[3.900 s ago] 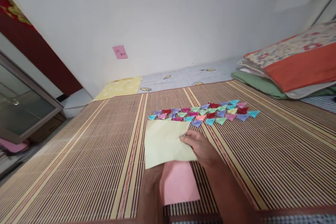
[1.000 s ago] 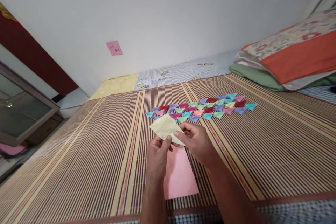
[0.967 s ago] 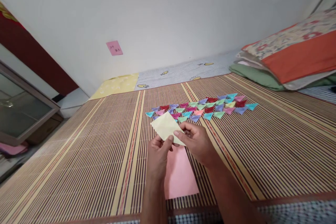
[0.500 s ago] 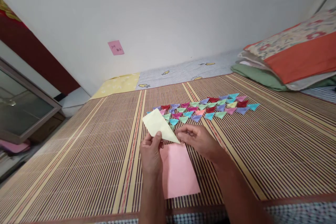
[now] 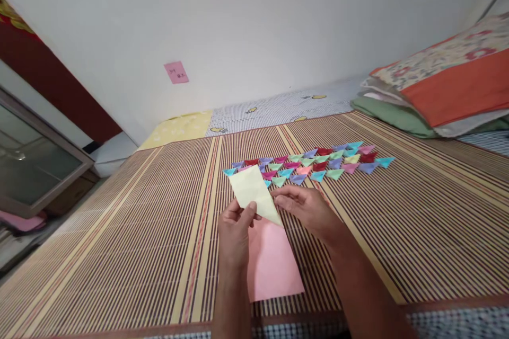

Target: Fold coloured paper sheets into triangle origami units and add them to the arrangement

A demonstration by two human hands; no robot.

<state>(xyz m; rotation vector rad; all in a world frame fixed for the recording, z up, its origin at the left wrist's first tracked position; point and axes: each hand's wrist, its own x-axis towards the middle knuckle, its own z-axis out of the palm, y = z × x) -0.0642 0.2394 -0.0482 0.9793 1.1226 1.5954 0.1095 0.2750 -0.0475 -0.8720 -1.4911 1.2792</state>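
Observation:
My left hand pinches a folded pale yellow sheet of paper, its thumb on the near face and the fingers behind. The sheet is tilted up and tapers to a point at lower right. At the sheet's right edge, my right hand has its thumb and bent fingers close together, the fingertips on that edge. Under the hands lies a flat pink sheet, partly covered by the yellow one and my left hand. Beyond them, several small folded paper triangles in many colours lie in slanting rows, a few hidden behind the yellow sheet.
A striped bamboo mat spreads under everything. Folded bedding with an orange and floral cover is piled at the right. A pink note sticks to the white wall. At the left stands a glass-panelled frame.
The yellow sheet has shifted right and turned more upright, together with my left hand. My right hand has moved slightly right along with its edge. The pink sheet stays in place.

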